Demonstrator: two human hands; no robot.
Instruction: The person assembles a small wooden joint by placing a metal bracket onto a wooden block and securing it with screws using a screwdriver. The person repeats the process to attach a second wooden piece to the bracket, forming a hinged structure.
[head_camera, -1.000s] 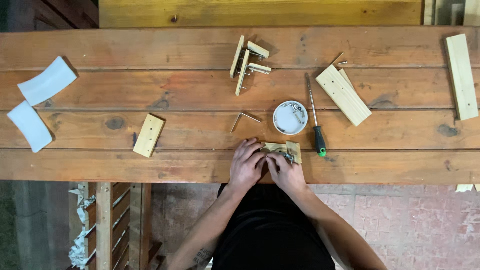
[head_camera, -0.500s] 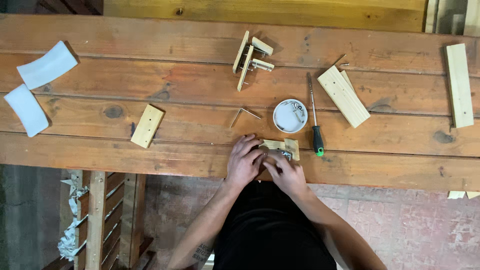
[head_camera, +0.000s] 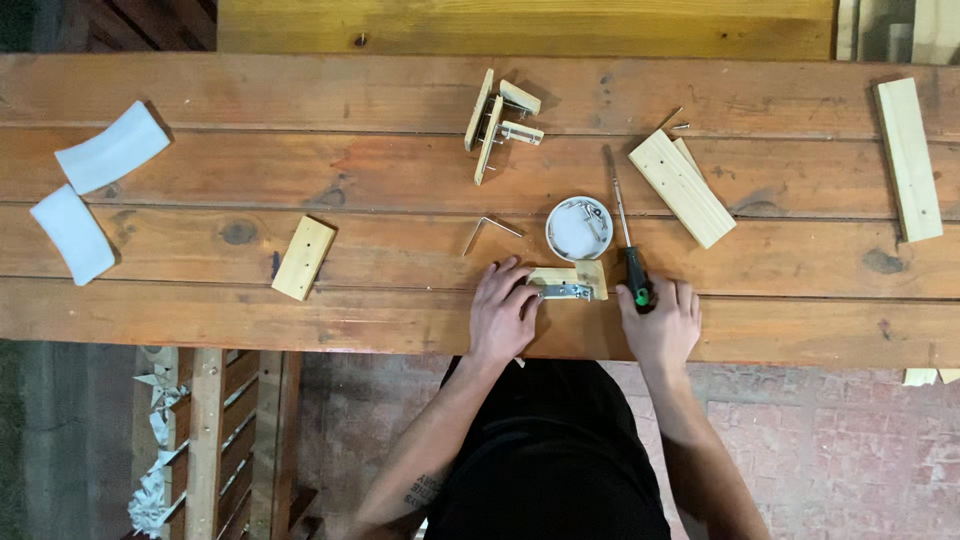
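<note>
Left hand (head_camera: 503, 310) lies flat-ish on the near plank of the wooden surface (head_camera: 400, 170), fingers (head_camera: 520, 292) curled loosely against the left end of a small wood block (head_camera: 570, 282) that carries a metal bracket (head_camera: 565, 291) on its top face; it presses rather than grips. Right hand (head_camera: 660, 320) sits just right of the block, fingers (head_camera: 686, 296) closing around the green-and-black handle of a screwdriver (head_camera: 629, 240), whose shaft runs away from the person, past a small white dish (head_camera: 579, 228) with screws in it. How firmly the handle is gripped, I cannot tell. Risks as I judge them: the block sits close to the near edge of the surface, so a sideways push could slide it off into the lap or onto the floor; held only by fingertip pressure, it could twist under a turning tool. The screwdriver shaft passes just beside the dish, so lifting it carelessly could tip the dish and scatter screws. The tool tip could also skid off the bracket toward the left fingers. Room: a loose angle bracket (head_camera: 487, 230) lies just beyond the left hand; a longer plank (head_camera: 685, 186) lies beyond the right; a half-built wood assembly (head_camera: 497, 120) is well apart, farther back. Left of the hands the plank runs bare to a small block (head_camera: 304, 257); two white curved pieces (head_camera: 90, 190) lie far left.
</note>
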